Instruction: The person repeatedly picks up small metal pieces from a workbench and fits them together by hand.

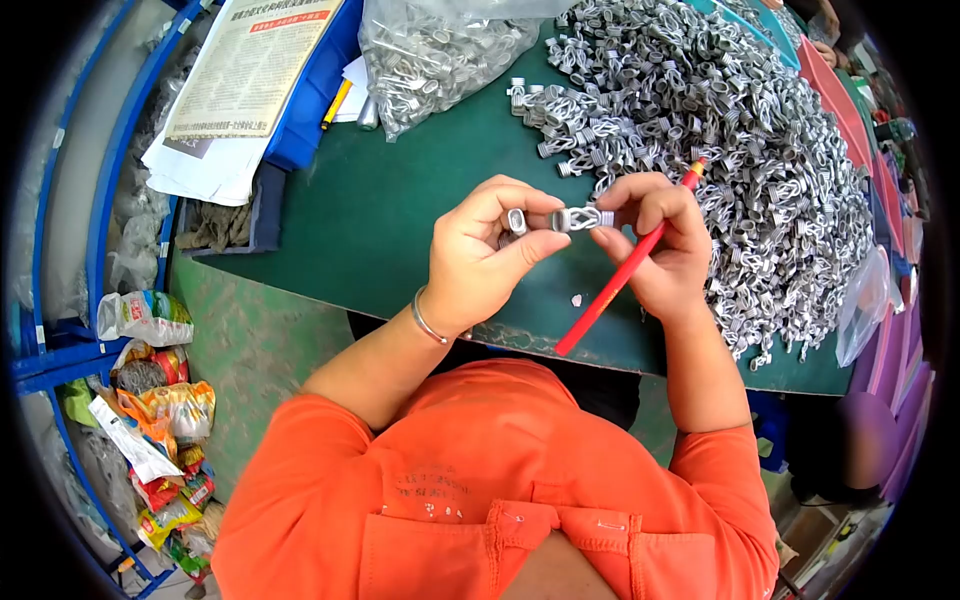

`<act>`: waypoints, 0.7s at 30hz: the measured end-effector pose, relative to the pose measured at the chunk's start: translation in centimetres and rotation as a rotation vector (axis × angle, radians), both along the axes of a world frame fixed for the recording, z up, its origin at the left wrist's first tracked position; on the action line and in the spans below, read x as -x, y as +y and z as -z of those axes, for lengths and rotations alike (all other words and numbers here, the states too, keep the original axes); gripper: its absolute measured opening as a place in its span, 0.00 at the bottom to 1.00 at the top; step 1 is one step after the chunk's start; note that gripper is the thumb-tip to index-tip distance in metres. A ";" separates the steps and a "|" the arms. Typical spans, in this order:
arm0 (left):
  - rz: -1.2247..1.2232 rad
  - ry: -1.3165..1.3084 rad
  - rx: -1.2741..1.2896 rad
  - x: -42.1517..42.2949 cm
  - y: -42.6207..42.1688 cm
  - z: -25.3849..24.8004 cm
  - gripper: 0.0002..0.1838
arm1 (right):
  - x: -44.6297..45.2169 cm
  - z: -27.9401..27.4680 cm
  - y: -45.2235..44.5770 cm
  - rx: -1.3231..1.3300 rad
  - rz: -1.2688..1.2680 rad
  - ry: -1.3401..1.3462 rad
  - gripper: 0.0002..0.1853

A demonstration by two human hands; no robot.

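Observation:
Between my two hands is a small grey metal fitting [583, 219] with an oval ring at one end, looped sides and a ribbed end. My left hand [485, 245] pinches the ring end between thumb and forefinger. A second such fitting [515, 222] is tucked in its curled fingers. My right hand [655, 240] grips the ribbed end with its fingertips. It also holds a red pencil [625, 275] slantwise, the yellowish tip pointing up and away from me. Just beyond my right hand spreads a big heap of similar fittings [720, 130].
On the green table [370, 210] lies a clear bag of fittings [440, 65]. A blue bin [310, 110] with a newspaper [250, 75] on it stands left. Blue shelving [95, 180] lines the left side. Coloured trays [835, 95] are stacked at right. Another person's hand [825, 55] shows top right.

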State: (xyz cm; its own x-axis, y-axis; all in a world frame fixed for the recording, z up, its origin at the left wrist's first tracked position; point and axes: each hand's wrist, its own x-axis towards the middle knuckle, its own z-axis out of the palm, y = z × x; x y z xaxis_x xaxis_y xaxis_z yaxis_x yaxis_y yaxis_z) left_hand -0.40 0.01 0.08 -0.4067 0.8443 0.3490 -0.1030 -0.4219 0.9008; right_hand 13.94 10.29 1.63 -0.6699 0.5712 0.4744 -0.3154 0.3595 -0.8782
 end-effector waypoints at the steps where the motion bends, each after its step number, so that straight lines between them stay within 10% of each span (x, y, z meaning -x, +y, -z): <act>1: 0.005 0.009 -0.003 0.2 -0.1 -0.2 0.12 | 0.0 -0.2 -0.2 -0.104 0.083 0.021 0.17; 3: 0.264 -0.497 0.262 0.6 -0.5 -0.7 0.10 | 0.2 0.3 -0.4 -0.067 0.068 0.100 0.19; 13: 0.574 -0.982 0.440 2.5 1.4 -0.3 0.11 | -0.9 -1.1 0.0 -0.201 0.176 0.217 0.15; 15: 0.593 -0.361 0.395 4.4 4.2 -0.9 0.11 | -1.1 -0.8 0.4 -0.108 0.292 0.243 0.12; 17: -0.008 0.821 0.563 4.0 7.0 -4.1 0.11 | -1.1 -0.8 0.9 -0.125 0.363 0.233 0.11; 21: -0.218 1.322 0.226 5.9 10.2 -1.7 0.18 | -1.1 -0.8 1.7 -0.041 0.440 0.178 0.09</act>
